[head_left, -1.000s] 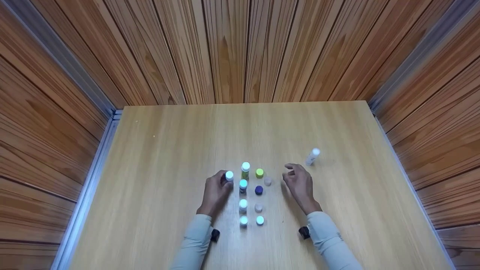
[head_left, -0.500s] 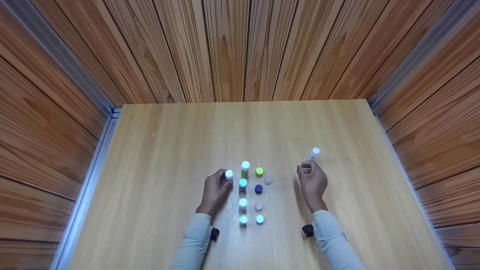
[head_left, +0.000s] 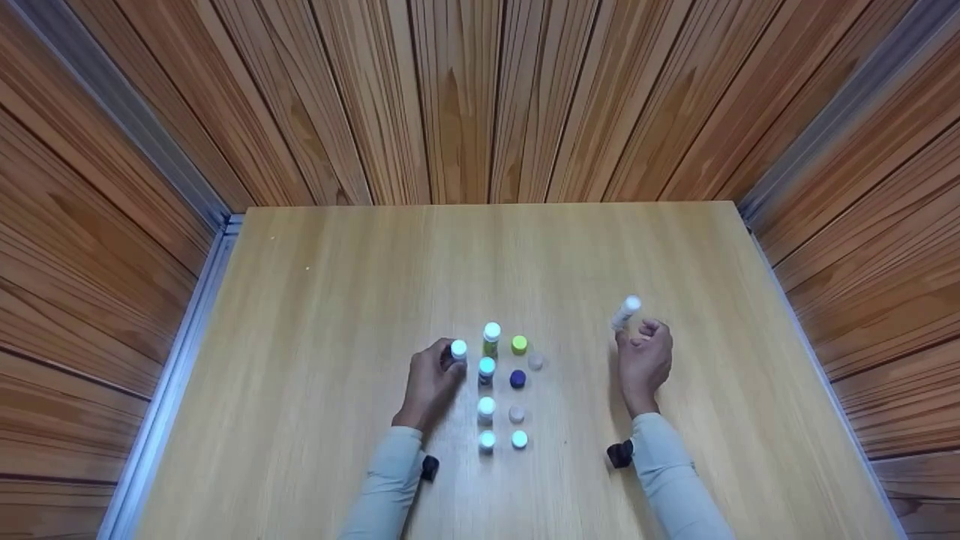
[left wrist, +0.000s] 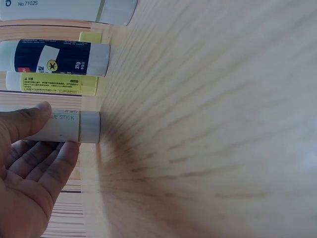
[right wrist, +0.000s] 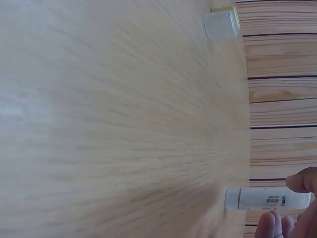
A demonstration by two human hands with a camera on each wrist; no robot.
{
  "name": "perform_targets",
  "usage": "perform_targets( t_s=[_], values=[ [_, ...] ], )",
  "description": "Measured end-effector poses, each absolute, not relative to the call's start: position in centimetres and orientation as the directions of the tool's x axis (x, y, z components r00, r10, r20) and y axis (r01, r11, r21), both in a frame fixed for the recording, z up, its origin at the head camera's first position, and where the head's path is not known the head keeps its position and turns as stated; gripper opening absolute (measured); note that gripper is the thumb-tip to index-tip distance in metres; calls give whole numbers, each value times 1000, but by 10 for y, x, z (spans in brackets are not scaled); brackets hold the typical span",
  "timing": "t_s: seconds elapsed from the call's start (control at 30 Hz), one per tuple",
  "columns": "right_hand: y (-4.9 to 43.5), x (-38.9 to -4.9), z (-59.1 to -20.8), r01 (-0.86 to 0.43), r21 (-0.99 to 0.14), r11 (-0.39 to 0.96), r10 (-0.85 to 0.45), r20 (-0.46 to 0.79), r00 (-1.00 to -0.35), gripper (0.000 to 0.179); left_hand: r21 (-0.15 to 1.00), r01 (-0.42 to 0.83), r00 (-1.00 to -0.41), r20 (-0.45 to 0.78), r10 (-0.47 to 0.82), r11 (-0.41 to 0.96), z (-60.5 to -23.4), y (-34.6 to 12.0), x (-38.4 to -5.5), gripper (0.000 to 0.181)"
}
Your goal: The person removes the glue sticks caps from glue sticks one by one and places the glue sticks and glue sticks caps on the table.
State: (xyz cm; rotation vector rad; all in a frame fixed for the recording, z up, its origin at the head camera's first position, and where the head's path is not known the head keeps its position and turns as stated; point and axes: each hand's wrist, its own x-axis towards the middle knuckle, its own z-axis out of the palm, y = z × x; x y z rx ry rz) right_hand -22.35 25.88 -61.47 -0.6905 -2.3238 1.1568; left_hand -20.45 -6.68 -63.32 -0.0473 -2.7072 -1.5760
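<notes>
My left hand (head_left: 431, 382) grips a white glue stick (left wrist: 64, 126) upright, thumb on one side and fingers on the other, its lower end right at the tabletop in the left wrist view. My right hand (head_left: 645, 360) is close to another white glue stick (head_left: 626, 311) standing apart on the right. In the right wrist view, the thumb (right wrist: 303, 179) overlaps this stick's upper part, with curled fingertips (right wrist: 270, 223) just beside it. Beside the left hand, several glue sticks stand in a column, including a dark blue one (left wrist: 54, 58) and a yellow one (left wrist: 59, 83).
Right of the column stand loose caps: yellow-green (head_left: 519, 345), dark blue (head_left: 517, 379), pale translucent (head_left: 535, 361) and white (head_left: 520, 439). The wooden tabletop (head_left: 337, 300) meets plank walls (head_left: 465, 112) at the back and sides.
My right hand has moved right, from beside the caps to the lone glue stick. The left hand stays in place, holding its glue stick.
</notes>
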Motion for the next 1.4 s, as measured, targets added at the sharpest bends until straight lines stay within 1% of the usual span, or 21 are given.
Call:
perform_targets(
  t_s=[0.07, 0.27, 0.5, 0.67, 0.83, 0.97, 1.07, 1.2, 1.4],
  values=[
    [261, -227, -616, 252, -821, 512, 610, 141, -780, 48, 865, 34, -999, 28, 21, 500, -633, -67, -205, 27],
    [266, -235, -618, 286, -846, 449, 576, 29, -817, 60, 864, -31, -999, -43, 12, 503, -632, -66, -206, 27],
    [268, -241, -621, 254, -868, 426, 514, 1, -858, 65, 869, -51, -998, -62, 7, 493, -632, -66, -206, 28],
    [269, -245, -622, 252, -880, 402, 496, -22, -868, 61, 869, -64, -997, -80, 11, 490, -631, -66, -205, 28],
    [270, -247, -625, 226, -901, 371, 488, -18, -873, 51, 871, -73, -996, -91, 14, 486, -631, -66, -205, 29],
    [271, -248, -628, 212, -920, 330, 475, -32, -879, 44, 860, -12, -1000, -24, 18, 510, -632, -67, -205, 28],
    [272, -249, -630, 203, -929, 309, 462, -40, -886, 45, 855, 16, -1000, 4, 24, 519, -632, -67, -204, 28],
    [273, -251, -631, 192, -927, 321, 447, -30, -894, 46, 860, -2, -1000, -15, 20, 511, -632, -67, -204, 29],
    [275, -255, -632, 192, -911, 366, 454, -6, -891, 34, 864, 7, -1000, -5, 23, 503, -634, -68, -205, 28]
  ],
)
